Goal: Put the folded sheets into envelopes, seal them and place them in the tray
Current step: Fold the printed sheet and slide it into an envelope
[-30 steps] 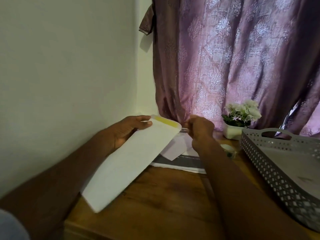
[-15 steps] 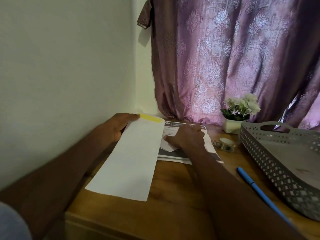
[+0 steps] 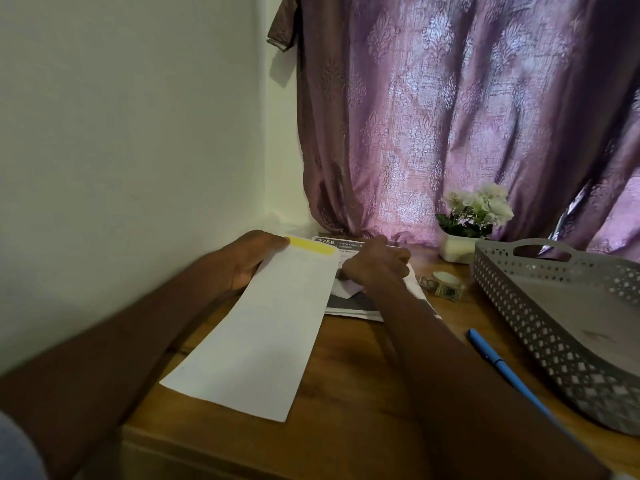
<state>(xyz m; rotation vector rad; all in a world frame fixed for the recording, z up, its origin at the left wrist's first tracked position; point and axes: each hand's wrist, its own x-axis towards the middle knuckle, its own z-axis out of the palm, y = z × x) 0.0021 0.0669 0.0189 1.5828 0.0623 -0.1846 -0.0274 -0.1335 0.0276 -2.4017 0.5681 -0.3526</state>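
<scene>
Fingers of left hand [image 3: 242, 261]: curled round far end of long white envelope [image 3: 263, 327], yellow-stripped flap uppermost, held above wooden desk [image 3: 363, 382]. Right hand [image 3: 375, 263]: fingers bent, pinching folded sheet [image 3: 346, 289] on printed paper [image 3: 349, 303]. Blue pen [image 3: 498, 365], then grey perforated tray [image 3: 540, 344], far right.

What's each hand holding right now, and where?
Left hand grips the envelope near its yellow-strip end. Right hand pinches a folded sheet at its edge.

White envelope [image 3: 256, 337], yellow strip; perforated grey tray [image 3: 540, 344]; perhaps damask purple curtain [image 3: 450, 116].
</scene>
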